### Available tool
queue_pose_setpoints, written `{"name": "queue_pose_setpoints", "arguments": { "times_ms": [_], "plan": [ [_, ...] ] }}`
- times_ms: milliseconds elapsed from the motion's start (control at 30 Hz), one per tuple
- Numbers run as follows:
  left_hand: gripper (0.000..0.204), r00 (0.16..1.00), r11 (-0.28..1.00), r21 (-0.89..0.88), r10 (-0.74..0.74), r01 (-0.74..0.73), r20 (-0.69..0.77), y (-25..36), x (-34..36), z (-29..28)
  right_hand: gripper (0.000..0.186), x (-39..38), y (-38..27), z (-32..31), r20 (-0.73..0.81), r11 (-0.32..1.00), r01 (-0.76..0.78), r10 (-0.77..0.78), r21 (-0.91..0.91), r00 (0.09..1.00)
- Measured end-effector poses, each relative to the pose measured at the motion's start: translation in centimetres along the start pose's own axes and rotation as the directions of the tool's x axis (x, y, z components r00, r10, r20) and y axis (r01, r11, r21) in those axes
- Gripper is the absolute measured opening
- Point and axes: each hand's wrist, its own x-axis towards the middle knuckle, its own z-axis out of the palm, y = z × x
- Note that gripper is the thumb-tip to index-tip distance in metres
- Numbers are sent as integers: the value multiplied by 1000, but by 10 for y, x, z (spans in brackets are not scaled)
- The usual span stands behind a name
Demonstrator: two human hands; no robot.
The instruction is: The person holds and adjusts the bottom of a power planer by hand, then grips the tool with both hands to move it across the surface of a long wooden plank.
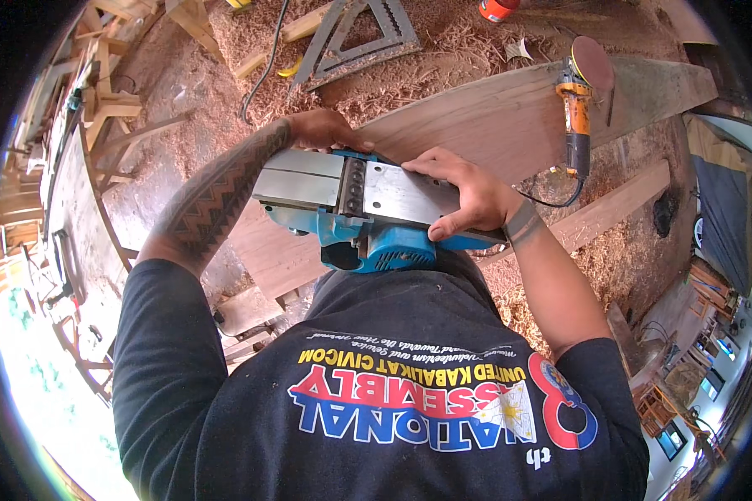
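A blue electric planer (pixel 388 249) lies sole-up against my torso, showing its metal base plates (pixel 297 175) and the bolted blade drum (pixel 352 185) between them. My left hand (pixel 326 132) reaches round the far edge of the planer, its fingers partly hidden. My right hand (pixel 468 192) holds the right-hand end, fingers over the metal plate and thumb on the near edge. A long curved wooden board (pixel 493 121) lies beyond the planer.
An angle grinder with a sanding disc (pixel 576 125) rests on that board, its cord trailing down. Metal squares (pixel 351 46), an orange container (pixel 497 8) and offcuts lie among shavings (pixel 443 37). Timber frames (pixel 113 108) stand at left; a draped cover (pixel 718 209) is at right.
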Motion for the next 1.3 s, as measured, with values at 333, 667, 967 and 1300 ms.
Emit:
{"name": "queue_pose_setpoints", "arguments": {
  "times_ms": [333,667,967,1300],
  "plan": [
    [75,999,996,-83,-40,39,-13,2,-1,2,116,1,-1,-1,8,1000,-1,2,-10,1000],
    [80,1000,999,-35,1,-1,-3,-9,7,0,114,2,1,0,1,1000,23,-23,-19,1000],
    [76,1000,999,43,17,-16,-24,0,-1,1,115,3,-4,-1,14,1000,-18,18,17,1000],
    [69,999,996,76,47,-45,-24,5,0,5,113,3,5,0,1,999,46,-46,-11,999]
  ]
}}
